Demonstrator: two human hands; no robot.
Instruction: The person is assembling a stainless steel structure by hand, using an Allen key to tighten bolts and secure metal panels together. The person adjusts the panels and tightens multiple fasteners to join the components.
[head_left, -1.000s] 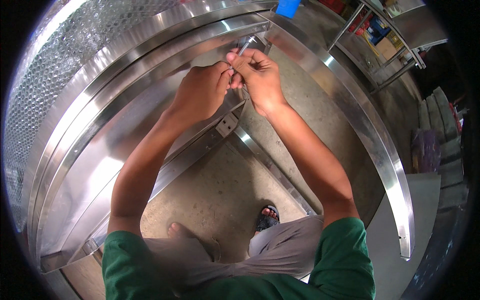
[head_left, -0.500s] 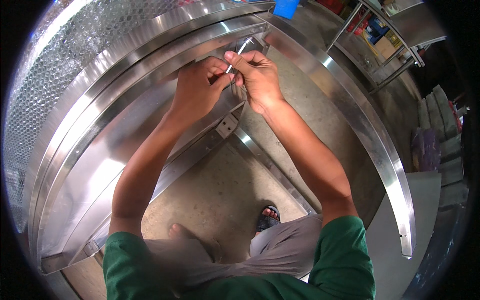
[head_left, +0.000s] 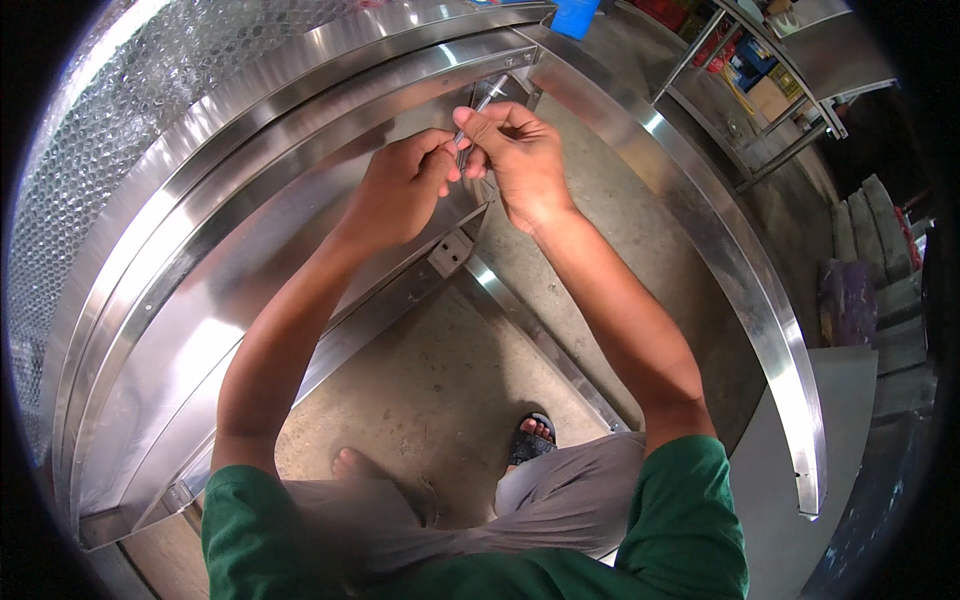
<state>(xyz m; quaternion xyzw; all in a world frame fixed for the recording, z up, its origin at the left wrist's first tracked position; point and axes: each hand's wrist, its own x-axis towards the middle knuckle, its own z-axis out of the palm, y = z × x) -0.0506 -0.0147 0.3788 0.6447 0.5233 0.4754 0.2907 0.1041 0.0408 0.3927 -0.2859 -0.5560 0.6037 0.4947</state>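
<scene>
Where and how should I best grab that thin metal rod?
Probably pinch the thin metal rod mid-shaft from the right, as the right hand does: it is slim, slants up rightward, and the left hand crowds its lower end.

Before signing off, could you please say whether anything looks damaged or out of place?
Nothing stands out: the left hand and right hand meet at a slim metal rod, and the metal frame shows no obvious damage.
</scene>
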